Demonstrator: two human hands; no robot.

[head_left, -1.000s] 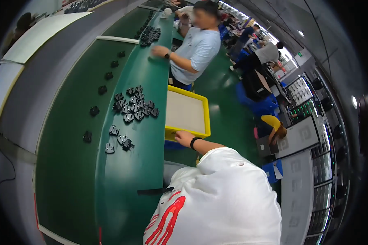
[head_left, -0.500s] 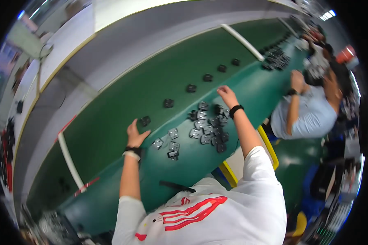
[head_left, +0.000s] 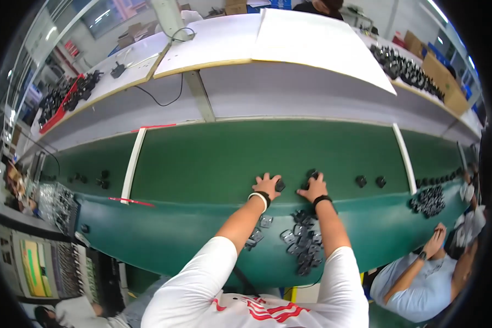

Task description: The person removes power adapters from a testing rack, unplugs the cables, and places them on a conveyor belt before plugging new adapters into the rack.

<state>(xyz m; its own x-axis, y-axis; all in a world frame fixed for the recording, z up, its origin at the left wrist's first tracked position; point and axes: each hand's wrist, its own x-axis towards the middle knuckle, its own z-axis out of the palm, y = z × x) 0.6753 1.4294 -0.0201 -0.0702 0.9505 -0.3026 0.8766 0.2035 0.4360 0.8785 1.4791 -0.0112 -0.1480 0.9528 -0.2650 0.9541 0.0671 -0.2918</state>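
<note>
My left hand [head_left: 264, 187] lies on the green belt with fingers spread. Beside its thumb side sits a small black block-like part [head_left: 280, 186], touching or nearly touching it. To the right, my right hand [head_left: 314, 189] is also spread, its thumb stretched out sideways. Another black part [head_left: 312, 173] shows at its fingertips; whether they press on it I cannot tell. On the nearer green ledge, a pile of black and grey parts [head_left: 303, 240] lies by my right forearm. A smaller group of grey-faced parts [head_left: 255, 236] is partly hidden by my left forearm.
Two more black parts [head_left: 371, 181] stand on the belt at right, before a white crossbar [head_left: 404, 158]. Another white bar [head_left: 134, 164] crosses at left. A white shelf [head_left: 218, 41] runs along the back. A co-worker [head_left: 415, 284] sits at right beside another pile [head_left: 427, 201].
The view has swung round and levelled. My hands have come closer together over the belt. My right hand, bunched before, has spread beside a black part.
</note>
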